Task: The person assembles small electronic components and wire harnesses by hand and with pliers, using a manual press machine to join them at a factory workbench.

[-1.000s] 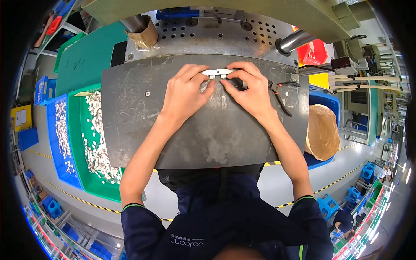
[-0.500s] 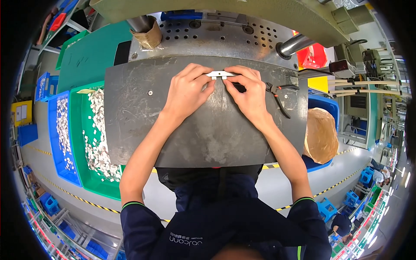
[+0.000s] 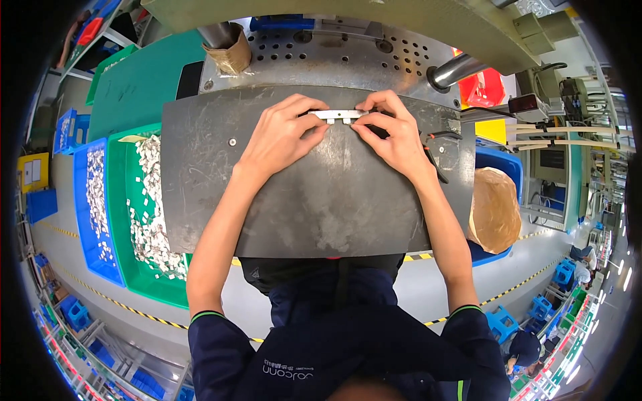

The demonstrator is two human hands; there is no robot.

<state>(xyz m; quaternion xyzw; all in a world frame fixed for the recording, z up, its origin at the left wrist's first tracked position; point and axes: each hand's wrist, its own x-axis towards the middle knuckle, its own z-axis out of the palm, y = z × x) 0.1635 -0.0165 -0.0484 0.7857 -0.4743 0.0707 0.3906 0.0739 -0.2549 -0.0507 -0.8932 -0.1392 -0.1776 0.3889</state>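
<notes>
A narrow silvery bar (image 3: pixel 339 114) with small dark holes and two white blocks on its near side lies level over the far middle of the dark metal plate (image 3: pixel 321 200). Pinched at its left end are the thumb and fingers of my left hand (image 3: pixel 284 134). At the other end my right hand (image 3: pixel 391 137) grips the bar, index finger bent above it and thumb below. Pliers with orange-and-black handles (image 3: pixel 438 154) rest right of my right hand, which partly hides them.
Left of the plate stand a green bin (image 3: pixel 137 267) and a blue bin (image 3: pixel 100 254), both holding many small white pieces. A blue crate with brown paper (image 3: pixel 495 210) is at the right. Behind the plate rise metal posts (image 3: pixel 455 70) and a perforated steel bed (image 3: pixel 321 57).
My right hand has shifted right, its fingers spreading along the bar and covering more of the pliers. My left hand has moved slightly left, and more of the bar shows between them.
</notes>
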